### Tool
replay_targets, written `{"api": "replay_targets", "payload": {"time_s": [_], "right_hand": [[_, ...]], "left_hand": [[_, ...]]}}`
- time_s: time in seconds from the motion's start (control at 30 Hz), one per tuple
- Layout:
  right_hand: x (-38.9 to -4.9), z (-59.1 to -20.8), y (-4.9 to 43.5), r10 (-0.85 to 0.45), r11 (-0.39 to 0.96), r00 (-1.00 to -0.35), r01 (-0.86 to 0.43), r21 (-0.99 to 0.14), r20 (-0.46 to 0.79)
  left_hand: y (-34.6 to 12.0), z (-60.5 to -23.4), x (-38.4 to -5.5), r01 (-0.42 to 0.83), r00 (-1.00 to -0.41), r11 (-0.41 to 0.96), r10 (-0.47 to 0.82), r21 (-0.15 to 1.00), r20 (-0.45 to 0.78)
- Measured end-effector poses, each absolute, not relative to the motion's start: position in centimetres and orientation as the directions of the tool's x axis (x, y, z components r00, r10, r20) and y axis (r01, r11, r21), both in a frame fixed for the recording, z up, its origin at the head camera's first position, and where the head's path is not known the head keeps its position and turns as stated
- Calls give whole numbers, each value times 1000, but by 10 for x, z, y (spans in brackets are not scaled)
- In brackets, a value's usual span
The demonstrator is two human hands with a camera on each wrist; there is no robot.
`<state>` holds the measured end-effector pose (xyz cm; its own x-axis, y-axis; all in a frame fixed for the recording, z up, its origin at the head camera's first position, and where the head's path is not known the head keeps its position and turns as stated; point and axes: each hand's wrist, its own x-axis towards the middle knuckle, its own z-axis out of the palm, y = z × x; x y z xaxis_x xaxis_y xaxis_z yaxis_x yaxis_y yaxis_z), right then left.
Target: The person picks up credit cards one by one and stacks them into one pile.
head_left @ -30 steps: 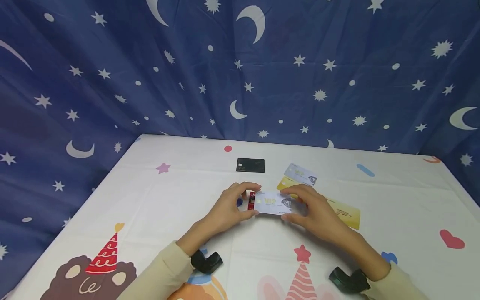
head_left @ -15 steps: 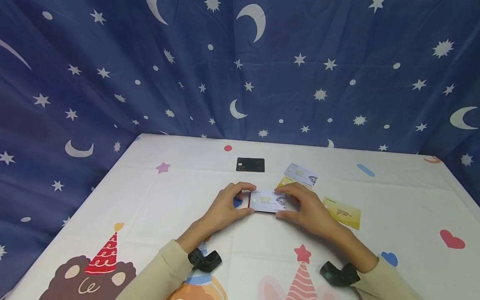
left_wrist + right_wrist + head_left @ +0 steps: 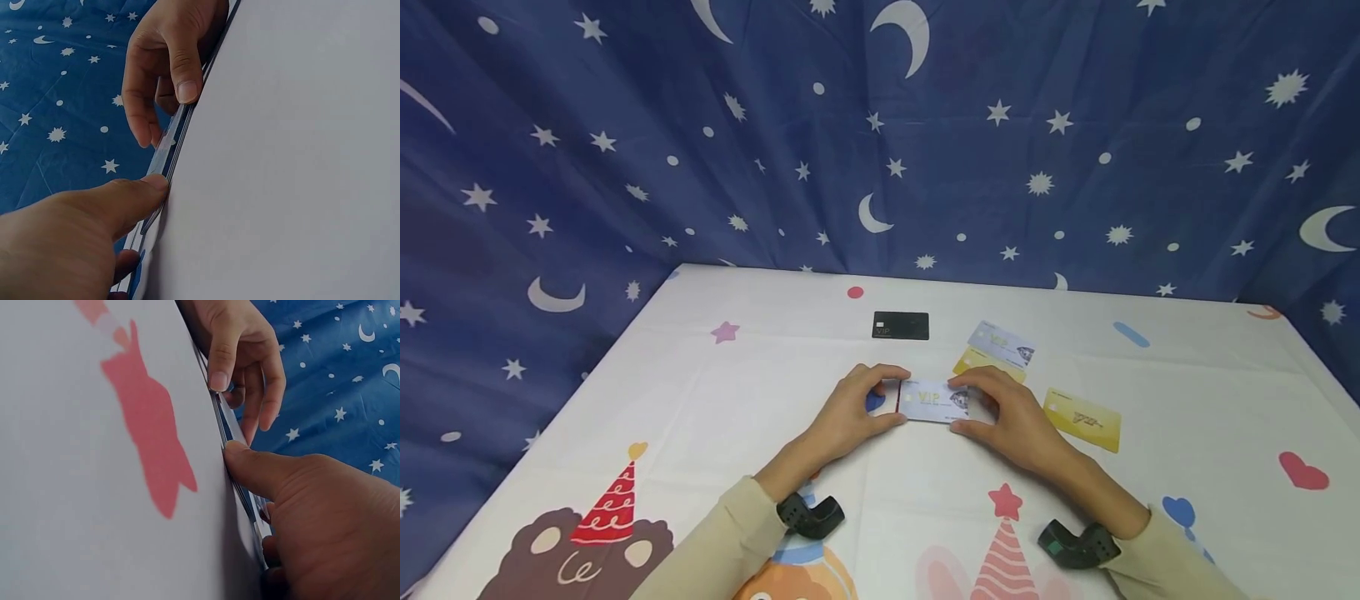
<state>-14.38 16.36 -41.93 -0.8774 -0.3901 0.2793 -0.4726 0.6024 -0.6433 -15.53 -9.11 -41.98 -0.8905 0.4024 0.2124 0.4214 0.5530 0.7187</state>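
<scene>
A silver VIP card (image 3: 932, 402) lies face up on the white table between both hands. A thin red edge of another card (image 3: 898, 402) shows along its left side. My left hand (image 3: 848, 415) holds the left end, thumb at the near edge and fingers at the far edge. At the right end, my right hand (image 3: 1011, 418) grips in the same way. In the left wrist view, stacked card edges (image 3: 178, 134) run between the two thumbs, low over the tablecloth.
Behind the hands lies a black VIP card (image 3: 900, 326). A second silver card (image 3: 1002, 342) overlaps a gold card (image 3: 983, 359) at back right. Another gold card (image 3: 1084, 419) lies right of my right hand. A blue starry curtain (image 3: 820, 150) hangs behind the table.
My right hand has moved left with the silver card, which now covers nearly all of the red card. Over the last half second both hands have hardly moved.
</scene>
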Motion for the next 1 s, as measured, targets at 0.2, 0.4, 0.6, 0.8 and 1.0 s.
{"api": "replay_targets", "payload": {"time_s": [0.2,0.4,0.6,0.8,1.0], "right_hand": [[-146,-423,165,-382,609,-883,-462,-645,271],[-147,-424,166,-384,613,-887,-453,-647,256],[-147,-423,165,-384,617,-886,-456,-641,260],[-146,-423,165,-382,626,-892,-442,-643,241],[-146,-424,166,-378,618,-892,-443,-650,249]], "left_hand": [[-90,-421,-157,424,-889,570,410,704,204],[-90,-420,-157,404,-897,581,403,706,182],[-90,-421,-158,424,-888,568,413,705,201],[-90,-421,-157,429,-887,573,416,698,203],[-90,-420,-156,438,-883,572,420,694,211]]}}
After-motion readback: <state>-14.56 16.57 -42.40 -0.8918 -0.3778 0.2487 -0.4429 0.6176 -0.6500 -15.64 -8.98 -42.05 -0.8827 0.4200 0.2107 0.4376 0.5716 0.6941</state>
